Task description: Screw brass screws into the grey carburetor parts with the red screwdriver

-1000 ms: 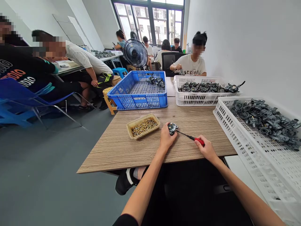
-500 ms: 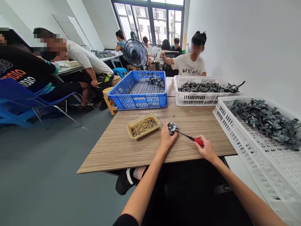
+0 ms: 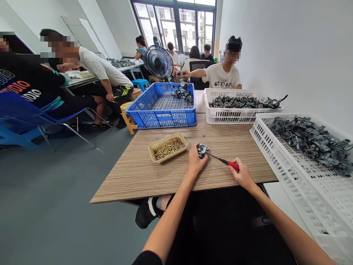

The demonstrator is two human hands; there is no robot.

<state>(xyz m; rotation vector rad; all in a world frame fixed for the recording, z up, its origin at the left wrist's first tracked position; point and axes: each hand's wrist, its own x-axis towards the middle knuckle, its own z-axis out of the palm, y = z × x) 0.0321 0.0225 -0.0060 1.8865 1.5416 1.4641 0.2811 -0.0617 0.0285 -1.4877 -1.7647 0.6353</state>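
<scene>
My left hand (image 3: 196, 162) is closed around a grey metal carburetor (image 3: 202, 149), its open round side facing up, over the wooden table. In my right hand (image 3: 242, 175) is the red handle of a screwdriver (image 3: 233, 165). The dark shaft points left, and its tip meets the side of the carburetor near my left fingers; the exact contact point is too small to make out. Just left of my left hand sits a cream tray (image 3: 154, 159) of small brass-coloured jets or screws (image 3: 168, 149).
Beyond the table (image 3: 132, 173) stand a blue crate (image 3: 165, 119) with a few carburetors and a white crate (image 3: 231, 118) holding many. A larger white basket (image 3: 289, 165) of metal bodies (image 3: 311, 140) is at right. A co-worker (image 3: 224, 75) sits opposite.
My hands, the carburetor and the screwdriver stay almost still. Across the table, the co-worker's hand has lowered to the blue crate, with a carburetor now hanging beneath it.
</scene>
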